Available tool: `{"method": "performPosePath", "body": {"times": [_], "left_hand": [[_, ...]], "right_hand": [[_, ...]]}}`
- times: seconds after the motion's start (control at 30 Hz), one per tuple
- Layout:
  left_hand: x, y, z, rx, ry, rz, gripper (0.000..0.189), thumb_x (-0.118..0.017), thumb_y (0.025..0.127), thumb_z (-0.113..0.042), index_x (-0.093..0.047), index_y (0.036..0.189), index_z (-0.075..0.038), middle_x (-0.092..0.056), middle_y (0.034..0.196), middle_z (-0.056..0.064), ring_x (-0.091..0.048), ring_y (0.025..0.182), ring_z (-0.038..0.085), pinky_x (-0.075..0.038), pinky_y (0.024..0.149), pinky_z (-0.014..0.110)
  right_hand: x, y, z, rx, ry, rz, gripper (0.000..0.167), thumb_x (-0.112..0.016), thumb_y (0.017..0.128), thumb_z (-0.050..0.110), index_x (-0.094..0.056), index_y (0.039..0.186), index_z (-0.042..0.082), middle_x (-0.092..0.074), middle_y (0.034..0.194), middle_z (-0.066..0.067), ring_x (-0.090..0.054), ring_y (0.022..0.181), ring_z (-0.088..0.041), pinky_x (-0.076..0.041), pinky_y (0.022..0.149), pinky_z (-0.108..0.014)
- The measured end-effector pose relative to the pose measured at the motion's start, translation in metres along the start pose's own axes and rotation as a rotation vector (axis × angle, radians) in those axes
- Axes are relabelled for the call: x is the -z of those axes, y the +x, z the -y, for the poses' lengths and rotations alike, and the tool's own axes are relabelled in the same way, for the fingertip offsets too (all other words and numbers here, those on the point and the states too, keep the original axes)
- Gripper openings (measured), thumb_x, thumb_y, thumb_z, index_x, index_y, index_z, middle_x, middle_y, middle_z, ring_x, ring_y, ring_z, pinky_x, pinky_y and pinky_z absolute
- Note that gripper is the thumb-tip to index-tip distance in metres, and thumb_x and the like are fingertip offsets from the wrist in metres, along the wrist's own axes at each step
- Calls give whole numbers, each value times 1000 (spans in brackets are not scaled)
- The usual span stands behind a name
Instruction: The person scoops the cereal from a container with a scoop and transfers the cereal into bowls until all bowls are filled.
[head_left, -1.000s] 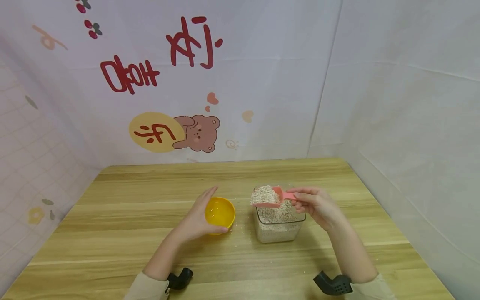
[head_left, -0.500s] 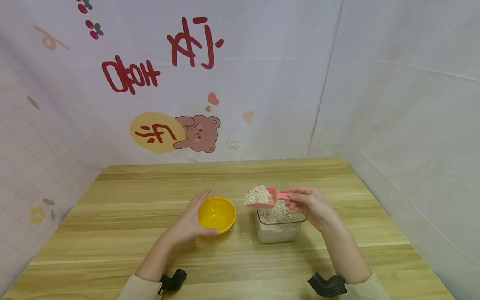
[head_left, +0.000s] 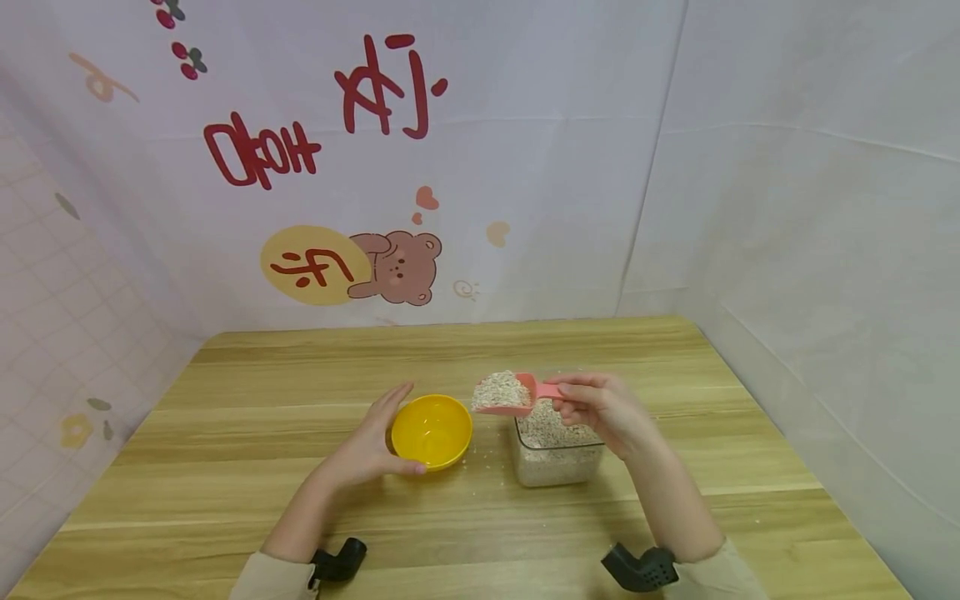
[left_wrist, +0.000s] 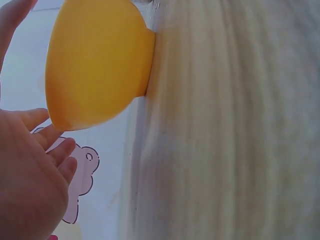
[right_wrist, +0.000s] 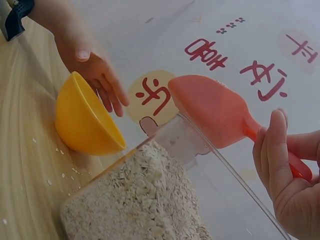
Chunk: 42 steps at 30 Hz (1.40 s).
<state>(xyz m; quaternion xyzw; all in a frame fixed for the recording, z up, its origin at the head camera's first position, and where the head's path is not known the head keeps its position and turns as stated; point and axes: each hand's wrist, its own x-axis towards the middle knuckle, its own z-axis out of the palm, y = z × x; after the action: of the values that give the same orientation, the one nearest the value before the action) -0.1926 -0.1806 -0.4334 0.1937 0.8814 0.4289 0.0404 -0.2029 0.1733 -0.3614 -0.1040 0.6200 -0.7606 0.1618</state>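
Left hand (head_left: 367,446) spreads wide around the left side of the bowl (head_left: 432,433), contact unclear; bowl sits upright on the table (head_left: 480,533). Tub (head_left: 558,469) of oats (head_left: 551,431) stands just right, gap between. Right hand (head_left: 606,412) pinches the heaped scoop (head_left: 528,396), tip raised over that gap. Cloth (head_left: 570,183) backs the far edge.

In the head view, a wood-grain table (head_left: 480,533) fills six o'clock, a white hanging (head_left: 555,183) behind it at twelve. Red characters (head_left: 418,92) mark eleven and ten, a printed bear (head_left: 405,279) nine-thirty; pale cloth (head_left: 840,250) hangs at three.
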Motion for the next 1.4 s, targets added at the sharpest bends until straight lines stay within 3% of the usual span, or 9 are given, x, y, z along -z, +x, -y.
{"method": "performPosePath", "body": {"times": [0.5, 1.4], "left_hand": [[4, -2, 12, -7, -58, 63, 113, -87, 66, -38, -21, 152, -6, -14, 156, 17, -12, 141, 40, -12, 103, 70], [-2, 4, 16, 20, -68, 97, 110, -86, 66, -37, -23, 152, -9, -17, 156, 14, -18, 140, 38, -18, 106, 63]], "right_hand": [[-13, 18, -6, -29, -5, 26, 37, -52, 94, -3, -45, 124, -24, -65, 74, -9, -63, 62, -9, -53, 59, -20], [-27, 35, -11, -105, -34, -10, 35, -57, 93, -1, -51, 123, -19, -66, 79, -18, -62, 58, -12, -55, 60, -25]]}}
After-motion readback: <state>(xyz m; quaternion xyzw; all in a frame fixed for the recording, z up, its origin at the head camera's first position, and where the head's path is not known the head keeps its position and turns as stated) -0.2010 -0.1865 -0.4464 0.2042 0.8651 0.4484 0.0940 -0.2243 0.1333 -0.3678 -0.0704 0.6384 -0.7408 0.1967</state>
